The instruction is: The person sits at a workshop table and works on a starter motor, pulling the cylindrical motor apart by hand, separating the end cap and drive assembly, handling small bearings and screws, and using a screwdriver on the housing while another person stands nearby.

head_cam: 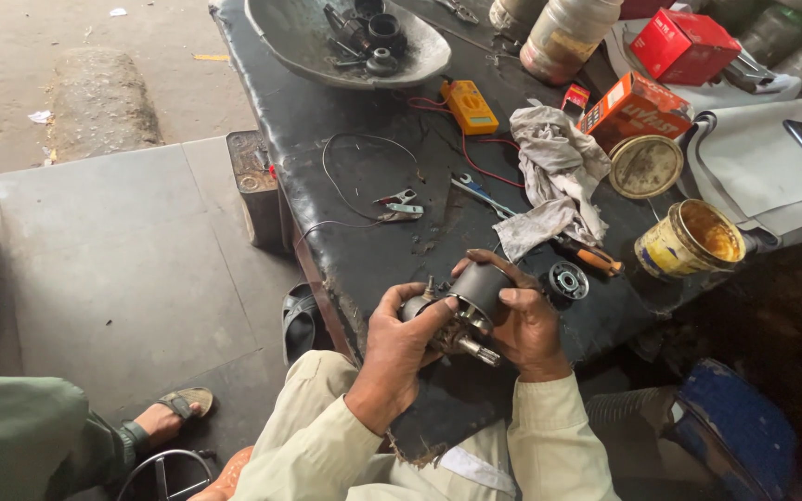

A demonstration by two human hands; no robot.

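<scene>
Both my hands hold a small motor (477, 295) with a dark grey cylindrical body and a metal shaft end, just above the near edge of a black worktable (355, 250). My left hand (403, 341) grips the metal end from the left and below. My right hand (523, 320) wraps the dark body from the right, fingers curled over its top. A round metal bearing plate (568, 279) lies on the table right beside my right hand.
On the table lie a grey rag (557, 176), an orange-handled screwdriver (596, 257), a wrench (477, 193), a yellow multimeter (469, 107) with red leads, clip wires (399, 204), an open yellow grease tin (691, 239), its lid (645, 166), red boxes (682, 44) and a tray of parts (345, 42). Another person's sandalled foot (171, 414) is at lower left.
</scene>
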